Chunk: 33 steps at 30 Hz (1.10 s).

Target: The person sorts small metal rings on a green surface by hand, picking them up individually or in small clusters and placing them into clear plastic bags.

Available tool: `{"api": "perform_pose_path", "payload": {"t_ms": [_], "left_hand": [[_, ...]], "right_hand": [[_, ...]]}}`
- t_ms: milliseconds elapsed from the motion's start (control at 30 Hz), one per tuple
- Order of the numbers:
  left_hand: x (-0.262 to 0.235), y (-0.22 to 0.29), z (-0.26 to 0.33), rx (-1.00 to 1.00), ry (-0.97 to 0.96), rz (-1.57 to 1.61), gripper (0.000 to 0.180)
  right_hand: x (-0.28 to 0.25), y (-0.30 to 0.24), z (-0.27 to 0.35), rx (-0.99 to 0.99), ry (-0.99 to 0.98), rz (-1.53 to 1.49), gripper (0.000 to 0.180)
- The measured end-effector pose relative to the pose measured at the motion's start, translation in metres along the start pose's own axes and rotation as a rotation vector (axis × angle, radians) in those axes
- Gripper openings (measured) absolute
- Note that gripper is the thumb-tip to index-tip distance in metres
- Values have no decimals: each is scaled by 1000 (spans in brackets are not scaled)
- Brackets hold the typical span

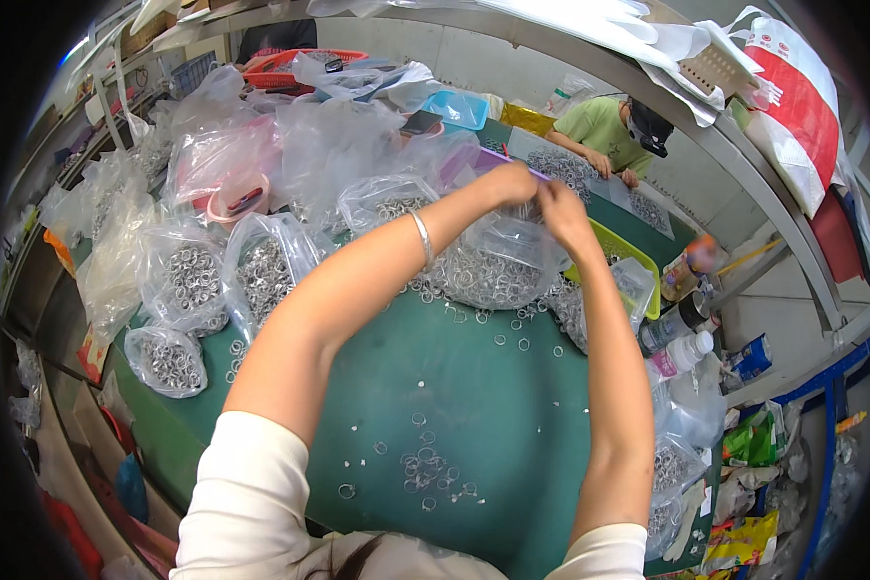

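Note:
Both arms stretch forward over the green table. My left hand (514,184), with a silver bangle (422,240) on its forearm, is closed with bent fingers. Close beside it, my right hand (563,208) is closed too, fingertips pinched toward the left hand. Clear plastic from a bulging bag of metal rings (493,275) reaches up to both hands, which appear to grip its top; the exact hold is partly hidden. Behind the hands runs the edge of a purple tray (469,166). Loose rings (430,472) lie scattered on the near tabletop (358,406).
More ring-filled bags (191,275) crowd the left. A yellow-green basket (638,253) stands right, beside a white bottle (684,353). Across the table, a person in a green shirt (604,130) handles rings. A metal shelf frame (783,213) arches overhead and down the right.

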State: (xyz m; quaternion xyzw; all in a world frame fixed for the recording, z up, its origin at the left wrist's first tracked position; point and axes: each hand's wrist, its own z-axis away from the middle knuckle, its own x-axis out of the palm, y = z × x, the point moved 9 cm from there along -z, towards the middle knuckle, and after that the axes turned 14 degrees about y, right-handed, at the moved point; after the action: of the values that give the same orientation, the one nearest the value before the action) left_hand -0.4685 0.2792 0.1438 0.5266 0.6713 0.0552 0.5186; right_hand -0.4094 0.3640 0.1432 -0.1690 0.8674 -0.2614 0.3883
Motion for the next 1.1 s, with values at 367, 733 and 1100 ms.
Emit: {"api": "perform_pose_path", "payload": {"t_ms": [367,733,1100], "left_hand": [[-100,62,187,233,225,261,17],[-42,-22,492,-96,-240,-200,86],[29,-17,401,309,-343,26,60]], "right_hand": [[-103,-15,175,-4,178,-211,19],[-67,-30,419,88,-311,5,49],[-34,-45,393,-18,-183,-234,24]]}}
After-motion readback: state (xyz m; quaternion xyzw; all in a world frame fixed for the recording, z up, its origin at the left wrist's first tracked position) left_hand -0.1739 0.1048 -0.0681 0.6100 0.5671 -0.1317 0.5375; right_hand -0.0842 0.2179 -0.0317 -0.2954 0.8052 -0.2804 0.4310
